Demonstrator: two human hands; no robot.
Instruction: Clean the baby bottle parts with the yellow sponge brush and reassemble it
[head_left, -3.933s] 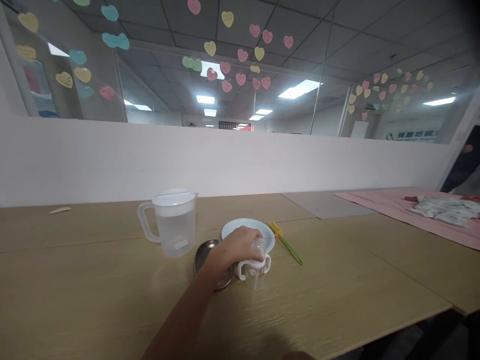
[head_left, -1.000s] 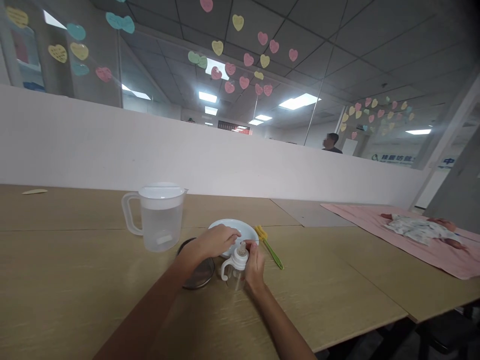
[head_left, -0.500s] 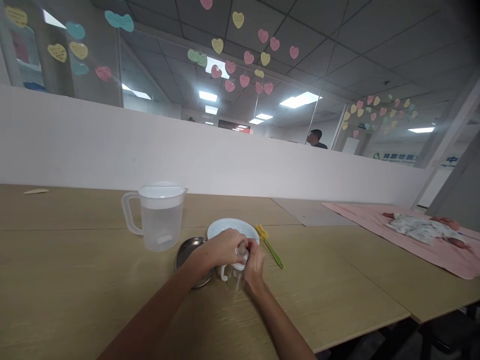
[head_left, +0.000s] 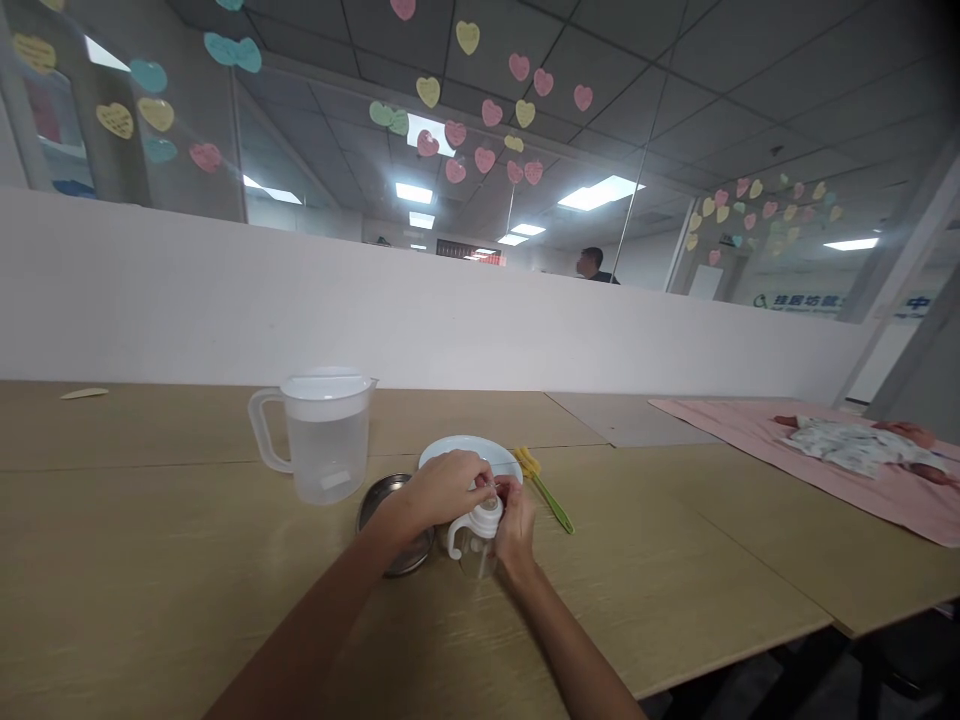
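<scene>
A clear baby bottle (head_left: 477, 555) with a white handled collar stands upright on the table in front of me. My left hand (head_left: 448, 487) reaches over from the left, its fingertips pinched at the teat on top, which they mostly cover. Along the bottle's right side curls my right hand (head_left: 516, 525), its thumb and fingertips meeting the left ones near the teat. Just behind is a white oval plate (head_left: 450, 446), partly covered by my left hand. Under my left wrist lies a steel tray (head_left: 375, 492).
To the left stands a lidded plastic pitcher (head_left: 328, 445) of clear liquid. A bottle brush (head_left: 551, 500) with a yellow head and green handle lies right of the plate. Farther right, a baby doll (head_left: 844, 447) lies on a pink cloth (head_left: 720, 425). A person (head_left: 592, 264) is behind the glass.
My left fingers have shifted up onto the teat, leaving the white collar and its handle more exposed. My right hand stays beside the bottle. The view has moved slightly.
</scene>
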